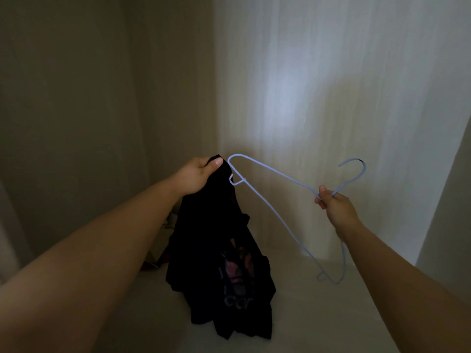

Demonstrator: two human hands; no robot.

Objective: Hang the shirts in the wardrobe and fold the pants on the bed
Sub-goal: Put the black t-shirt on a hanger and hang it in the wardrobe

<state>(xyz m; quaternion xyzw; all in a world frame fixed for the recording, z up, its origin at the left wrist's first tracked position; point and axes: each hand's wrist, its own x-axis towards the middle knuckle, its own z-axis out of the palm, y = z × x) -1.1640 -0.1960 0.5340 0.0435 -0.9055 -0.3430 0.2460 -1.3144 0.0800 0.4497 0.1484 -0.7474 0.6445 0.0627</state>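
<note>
A single wide-angle view sits at the person's head, facing forward and down. It looks closely into a pale wardrobe (305, 98) corner.

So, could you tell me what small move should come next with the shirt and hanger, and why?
Probably feed the tip of the pale blue wire hanger into the black printed shirt. The left hand pinches the shirt's top edge, the right hand grips the hanger below its hook, and the tip sits at the shirt's edge, apparently not inside it.
</note>
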